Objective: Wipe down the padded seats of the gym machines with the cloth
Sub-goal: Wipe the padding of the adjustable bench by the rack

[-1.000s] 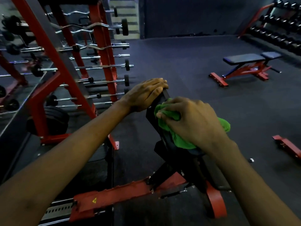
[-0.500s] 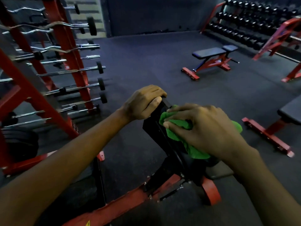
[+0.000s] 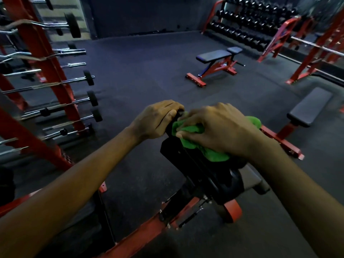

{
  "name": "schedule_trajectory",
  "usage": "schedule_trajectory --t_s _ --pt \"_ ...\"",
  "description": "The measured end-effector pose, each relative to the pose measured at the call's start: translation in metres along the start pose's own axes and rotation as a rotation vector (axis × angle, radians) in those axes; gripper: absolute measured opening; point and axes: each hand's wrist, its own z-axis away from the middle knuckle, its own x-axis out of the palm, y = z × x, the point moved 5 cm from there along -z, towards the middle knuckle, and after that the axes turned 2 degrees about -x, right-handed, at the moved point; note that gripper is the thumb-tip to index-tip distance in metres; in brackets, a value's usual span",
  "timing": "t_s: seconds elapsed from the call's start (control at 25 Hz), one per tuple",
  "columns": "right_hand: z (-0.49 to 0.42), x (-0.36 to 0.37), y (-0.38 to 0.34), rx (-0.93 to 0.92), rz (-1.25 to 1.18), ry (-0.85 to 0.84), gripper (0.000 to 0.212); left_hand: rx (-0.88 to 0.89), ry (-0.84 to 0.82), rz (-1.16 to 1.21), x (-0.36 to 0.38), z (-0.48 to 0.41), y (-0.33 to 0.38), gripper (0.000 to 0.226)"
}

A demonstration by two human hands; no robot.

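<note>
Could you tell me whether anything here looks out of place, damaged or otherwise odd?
Nothing stands out: the right hand holds the green cloth on the black pad, and the left hand grips its top edge.

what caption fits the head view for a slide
Gym wipe-down: right hand holds a green cloth on a black pad while left hand grips its top.

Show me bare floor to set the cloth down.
Bare floor lies between the barbell rack, the flat bench and the pad. Crowded: the pad itself, where the left hand grips its top and the right hand holds the green cloth; a second bench hems the right.
</note>
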Motion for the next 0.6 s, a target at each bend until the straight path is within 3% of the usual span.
schedule_trajectory --t_s 0.24,0.6 --pt "0.017 -0.004 0.003 0.002 -0.064 -0.064 0.039 0.035 -0.037 -0.020 0.002 0.001 0.000 0.037" --pt "0.000 -0.002 0.015 -0.007 -0.161 -0.005 0.033 0.014 -0.043 0.020 0.001 -0.001 0.002 0.035"
